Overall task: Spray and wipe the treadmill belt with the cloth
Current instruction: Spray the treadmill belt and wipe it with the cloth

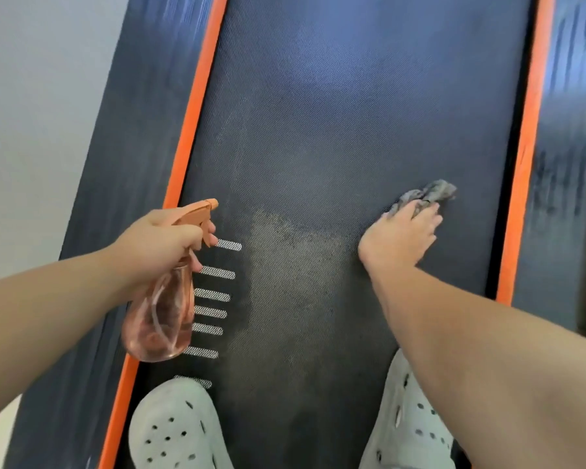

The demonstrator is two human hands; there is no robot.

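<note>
The dark textured treadmill belt (335, 113) fills the middle of the view, with a paler dusty patch near its centre. My left hand (163, 245) grips a clear pink spray bottle (159, 326) by its orange trigger head, held over the belt's left side. My right hand (403, 235) presses a crumpled grey cloth (430, 192) flat against the belt near its right edge; the cloth sticks out beyond my fingertips.
Orange strips (197, 106) run along both belt edges, with dark side rails (142, 130) outside them. White dashed marks (214, 296) line the belt's left side. My two white perforated clogs (180, 431) stand on the belt at the bottom. A pale wall lies left.
</note>
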